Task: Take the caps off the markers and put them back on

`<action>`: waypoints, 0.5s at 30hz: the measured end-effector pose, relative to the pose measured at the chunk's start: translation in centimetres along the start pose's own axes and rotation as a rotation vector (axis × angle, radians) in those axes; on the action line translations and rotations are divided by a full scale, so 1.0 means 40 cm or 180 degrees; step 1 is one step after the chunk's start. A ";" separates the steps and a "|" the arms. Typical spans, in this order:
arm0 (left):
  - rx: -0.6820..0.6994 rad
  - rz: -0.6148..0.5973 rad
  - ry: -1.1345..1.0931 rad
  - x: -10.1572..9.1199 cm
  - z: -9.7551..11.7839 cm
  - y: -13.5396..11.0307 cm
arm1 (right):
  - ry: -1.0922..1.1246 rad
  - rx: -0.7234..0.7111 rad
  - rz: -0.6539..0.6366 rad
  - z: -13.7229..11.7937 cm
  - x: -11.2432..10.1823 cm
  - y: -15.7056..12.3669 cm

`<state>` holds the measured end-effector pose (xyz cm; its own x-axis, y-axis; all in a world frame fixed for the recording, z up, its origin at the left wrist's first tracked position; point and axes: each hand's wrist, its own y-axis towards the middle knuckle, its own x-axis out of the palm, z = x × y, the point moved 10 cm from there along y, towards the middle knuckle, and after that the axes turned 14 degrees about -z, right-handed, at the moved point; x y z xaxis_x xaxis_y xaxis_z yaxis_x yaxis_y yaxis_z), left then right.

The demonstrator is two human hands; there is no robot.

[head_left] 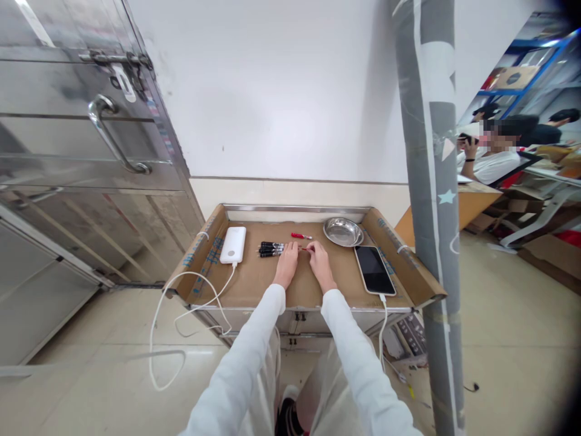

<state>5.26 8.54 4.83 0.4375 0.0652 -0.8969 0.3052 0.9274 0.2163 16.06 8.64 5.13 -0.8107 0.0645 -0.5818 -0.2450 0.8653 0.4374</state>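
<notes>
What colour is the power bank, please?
The power bank is white, best seen in the head view.

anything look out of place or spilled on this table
Nothing looks spilled or damaged. Slightly untidy: the cable from the white power bank loops loosely over the edge of the table and might snag.

Your sleeves are white. From the middle of your blue-lettered brown cardboard, you have black pens toward ten o'clock, a red pen at twelve, a silver bowl at two, a black-screened phone at three; beyond, a grey column bears a pale-blue star.
</notes>
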 end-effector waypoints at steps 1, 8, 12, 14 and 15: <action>-0.0012 0.0002 0.0024 0.000 -0.001 0.000 | -0.0004 0.0018 0.0022 0.000 -0.002 -0.001; 0.0056 0.0072 -0.0014 0.005 -0.006 0.002 | 0.0071 -0.0013 -0.0098 -0.013 0.001 0.000; 0.0139 -0.0015 -0.0143 0.017 -0.007 0.010 | 0.0167 -0.0001 -0.0204 -0.010 0.009 0.003; 0.0173 -0.0056 -0.0242 0.023 -0.010 0.014 | 0.0213 -0.0028 -0.0260 -0.006 0.016 0.005; 0.0186 -0.0063 -0.0297 0.026 -0.012 0.016 | 0.0205 -0.0051 -0.0279 -0.004 0.020 0.007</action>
<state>5.51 9.38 3.85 0.5069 0.0101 -0.8619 0.3622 0.9049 0.2236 15.27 8.85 4.89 -0.8182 -0.0435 -0.5733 -0.3245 0.8580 0.3981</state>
